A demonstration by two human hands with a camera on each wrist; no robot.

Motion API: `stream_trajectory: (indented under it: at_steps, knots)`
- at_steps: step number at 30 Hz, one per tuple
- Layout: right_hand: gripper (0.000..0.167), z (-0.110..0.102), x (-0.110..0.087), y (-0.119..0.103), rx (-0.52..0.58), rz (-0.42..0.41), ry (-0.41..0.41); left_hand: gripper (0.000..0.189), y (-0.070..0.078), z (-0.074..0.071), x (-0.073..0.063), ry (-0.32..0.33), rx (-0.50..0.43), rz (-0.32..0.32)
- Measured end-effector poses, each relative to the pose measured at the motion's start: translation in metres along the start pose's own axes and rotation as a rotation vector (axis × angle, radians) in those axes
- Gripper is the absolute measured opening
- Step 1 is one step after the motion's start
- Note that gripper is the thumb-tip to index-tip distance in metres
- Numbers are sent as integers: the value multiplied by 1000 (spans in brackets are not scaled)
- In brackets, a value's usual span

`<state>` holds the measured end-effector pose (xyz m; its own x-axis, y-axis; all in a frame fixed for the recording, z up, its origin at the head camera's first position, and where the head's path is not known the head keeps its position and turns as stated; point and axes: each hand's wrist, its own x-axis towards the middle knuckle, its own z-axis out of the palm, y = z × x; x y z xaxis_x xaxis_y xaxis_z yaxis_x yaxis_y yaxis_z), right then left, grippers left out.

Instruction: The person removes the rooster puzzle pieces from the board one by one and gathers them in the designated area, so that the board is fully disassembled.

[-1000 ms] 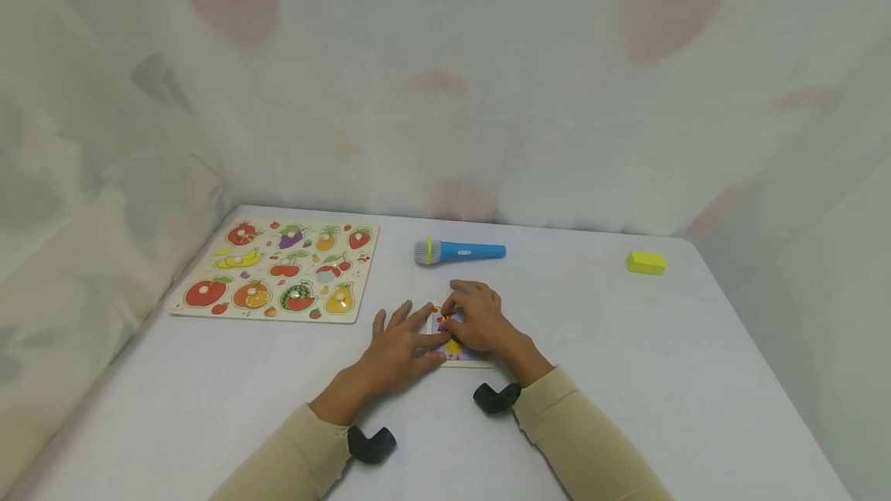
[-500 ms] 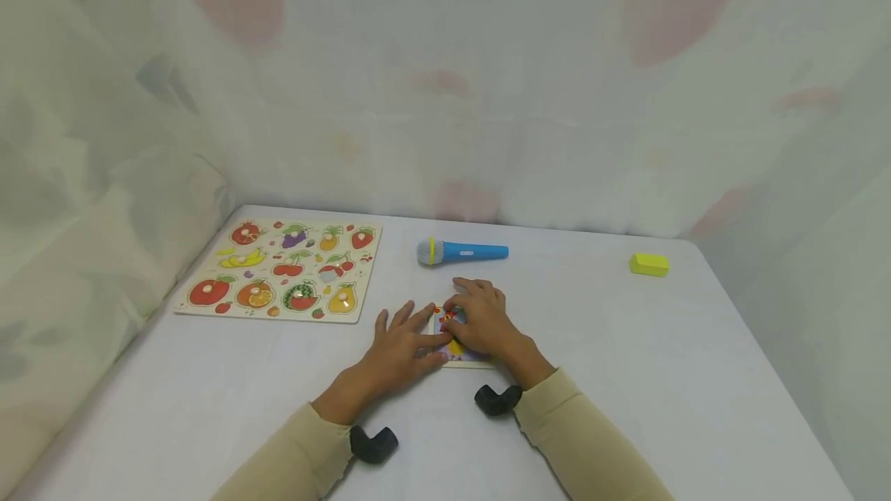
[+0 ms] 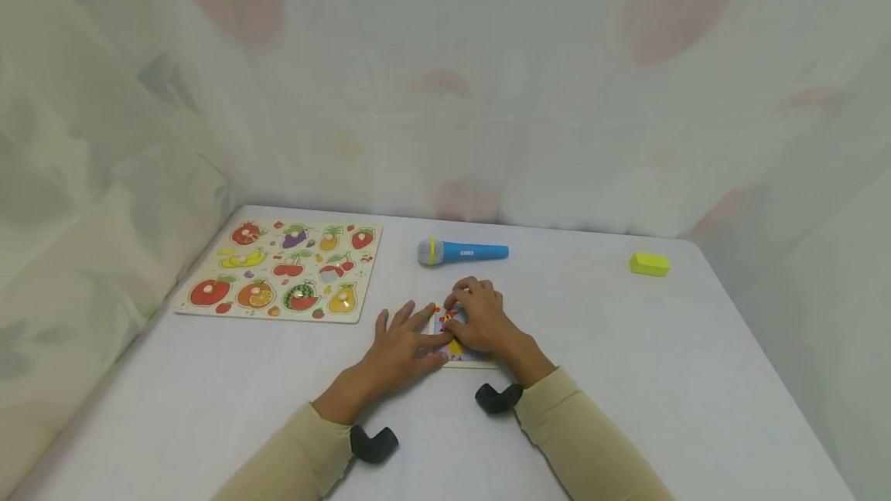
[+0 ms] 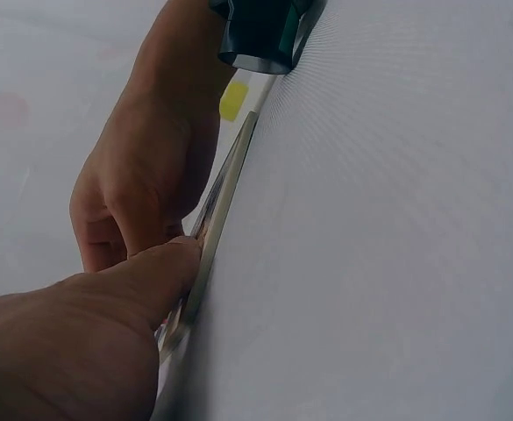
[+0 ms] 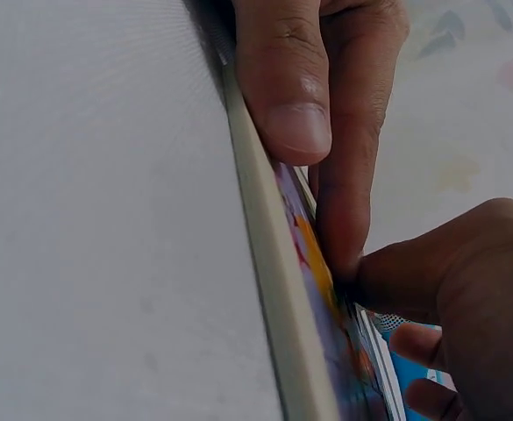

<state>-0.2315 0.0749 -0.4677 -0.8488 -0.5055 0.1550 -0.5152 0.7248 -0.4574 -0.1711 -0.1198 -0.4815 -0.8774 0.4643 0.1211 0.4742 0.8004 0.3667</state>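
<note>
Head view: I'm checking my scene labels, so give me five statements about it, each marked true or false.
1. Both the left hand and the right hand are at the small picture board. True.
2. The fruit board lies left of the microphone. True.
3. The microphone's handle is red. False: it is blue.
4. The yellow block lies right of the microphone. True.
5. The yellow block rests on the fruit board. False: it lies on the white tabletop.

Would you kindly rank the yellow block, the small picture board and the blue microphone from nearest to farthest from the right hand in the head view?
1. Small picture board: partly beneath the right hand.
2. Blue microphone: just beyond the hand.
3. Yellow block: well off to the right.
</note>
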Motion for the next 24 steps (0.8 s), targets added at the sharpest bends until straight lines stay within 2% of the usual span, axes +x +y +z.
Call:
stream_trajectory:
  at_steps: [10, 16, 24]
  knots:
    - [20, 3, -3, 4, 55, -107, 42, 39, 1, -1, -1, 12, -5, 3]
    - [33, 4, -4, 4, 83, -100, 34, 38, 2, -2, -1, 9, 4, 2]
    - [35, 3, -3, 3, 83, -94, -1, 38, 3, -3, -2, 0, -3, -12]
